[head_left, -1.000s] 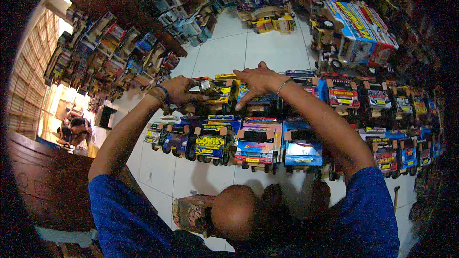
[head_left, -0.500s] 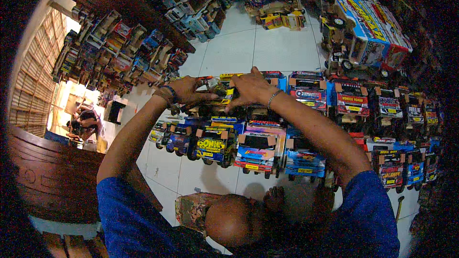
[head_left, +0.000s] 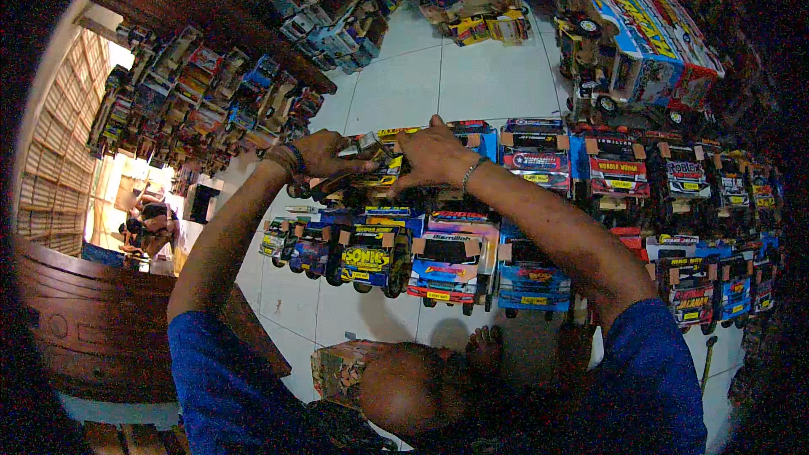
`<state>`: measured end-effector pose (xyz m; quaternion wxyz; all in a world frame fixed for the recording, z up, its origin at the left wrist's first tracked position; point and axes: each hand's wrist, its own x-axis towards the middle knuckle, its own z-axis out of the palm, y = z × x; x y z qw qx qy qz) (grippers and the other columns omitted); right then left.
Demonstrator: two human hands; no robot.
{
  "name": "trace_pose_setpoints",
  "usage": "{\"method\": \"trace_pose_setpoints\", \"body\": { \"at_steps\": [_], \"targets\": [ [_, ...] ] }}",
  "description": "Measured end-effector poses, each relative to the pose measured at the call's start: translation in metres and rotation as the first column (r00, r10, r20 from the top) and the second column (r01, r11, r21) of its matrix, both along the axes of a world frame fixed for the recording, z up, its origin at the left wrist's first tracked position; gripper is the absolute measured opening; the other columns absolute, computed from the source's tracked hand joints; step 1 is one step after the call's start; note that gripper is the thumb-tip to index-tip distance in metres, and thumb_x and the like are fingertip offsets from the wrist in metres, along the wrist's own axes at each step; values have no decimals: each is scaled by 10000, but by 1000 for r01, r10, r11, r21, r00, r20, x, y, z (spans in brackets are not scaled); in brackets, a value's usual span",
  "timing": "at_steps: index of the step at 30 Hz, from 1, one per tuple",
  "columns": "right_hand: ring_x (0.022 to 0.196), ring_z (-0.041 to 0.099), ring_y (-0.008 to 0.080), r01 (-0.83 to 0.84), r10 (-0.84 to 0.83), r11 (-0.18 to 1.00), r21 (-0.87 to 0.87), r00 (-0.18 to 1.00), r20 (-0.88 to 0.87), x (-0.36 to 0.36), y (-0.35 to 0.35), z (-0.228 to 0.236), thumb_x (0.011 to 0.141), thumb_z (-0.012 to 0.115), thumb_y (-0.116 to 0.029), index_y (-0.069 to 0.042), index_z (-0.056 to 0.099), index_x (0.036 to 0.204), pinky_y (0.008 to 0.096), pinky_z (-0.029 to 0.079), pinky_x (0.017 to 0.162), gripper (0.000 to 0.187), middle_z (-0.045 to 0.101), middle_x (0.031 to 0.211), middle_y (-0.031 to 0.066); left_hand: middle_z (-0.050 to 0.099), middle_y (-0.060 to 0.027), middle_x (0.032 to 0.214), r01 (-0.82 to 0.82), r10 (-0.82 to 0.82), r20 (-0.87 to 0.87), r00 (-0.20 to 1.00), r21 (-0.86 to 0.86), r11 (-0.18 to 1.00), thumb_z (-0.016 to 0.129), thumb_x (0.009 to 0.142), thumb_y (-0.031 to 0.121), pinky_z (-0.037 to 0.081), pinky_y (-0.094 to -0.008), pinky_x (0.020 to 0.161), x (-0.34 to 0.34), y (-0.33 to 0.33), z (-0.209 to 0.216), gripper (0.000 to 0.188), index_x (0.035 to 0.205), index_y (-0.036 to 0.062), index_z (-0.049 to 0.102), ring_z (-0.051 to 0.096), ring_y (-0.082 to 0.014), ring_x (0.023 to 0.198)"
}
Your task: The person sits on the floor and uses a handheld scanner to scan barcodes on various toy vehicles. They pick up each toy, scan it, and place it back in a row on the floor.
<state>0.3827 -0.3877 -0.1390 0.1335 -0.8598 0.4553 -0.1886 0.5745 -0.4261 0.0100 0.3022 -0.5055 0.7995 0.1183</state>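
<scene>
In the back row of toy trucks, a yellow-fronted toy truck (head_left: 389,170) lies between my hands. My left hand (head_left: 327,157), with a dark band at the wrist, is closed at the truck's left side. A small silvery piece (head_left: 364,145) shows by its fingers; what it is I cannot make out. My right hand (head_left: 436,157), wearing a bracelet, grips the truck's right side, its fingers over the top and its thumb lower down. The hands cover much of the truck.
Nearer me stands another row of toy trucks, including a yellow and blue one (head_left: 368,257) and a pink and blue one (head_left: 448,270). A large toy truck (head_left: 653,55) is at the far right. More toys (head_left: 202,101) crowd the far left. A person (head_left: 156,223) sits beyond the doorway.
The view has shifted slightly. My hands stay at the same truck, with the fingers of the right hand drawn slightly closer to the left hand. The person beyond the doorway has changed posture.
</scene>
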Motion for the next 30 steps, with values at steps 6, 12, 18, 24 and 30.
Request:
{"method": "trace_pose_setpoints", "body": {
  "at_steps": [6,12,18,24,30],
  "targets": [
    [1023,691,410,-9,10,999,46,1000,-14,-2,2,7,641,726,-818,91,511,1338,597,338,1090,1166,714,1003,274,743,-235,994,19,-14,-57,998,89,996,591,772,865,552,-462,862,2,-10,-6,892,1189,87,719,722,-364,940],
    [1000,695,410,-10,11,1000,-29,1000,3,-3,4,7,659,733,-793,88,524,1311,589,351,1067,1116,719,975,257,720,-275,1071,54,-51,-68,996,43,998,562,796,863,543,-471,900,15,-15,-16,906,1230,79,697,706,-393,1010],
    [1000,692,417,-13,13,1000,9,999,47,-2,1,2,660,746,-776,67,533,1288,602,352,1068,1073,723,989,237,717,-272,1091,113,-110,-96,989,27,993,559,825,836,540,-459,917,20,-16,-23,885,1246,68,687,703,-383,1034],
    [1008,692,408,-16,17,1000,-14,996,89,-1,-2,-5,652,755,-772,53,533,1279,585,396,1023,1060,722,992,229,734,-202,1130,18,22,-200,980,197,980,587,864,773,531,-431,937,22,-16,-27,801,1261,84,681,708,-318,1036],
    [1013,689,400,-23,25,999,-22,994,104,-1,-2,-7,634,753,-787,53,530,1289,574,411,1009,1088,715,1003,240,747,-176,1092,31,18,-265,964,180,983,599,877,744,529,-423,940,22,-14,-29,759,1274,102,666,713,-317,1008]
  ]
}}
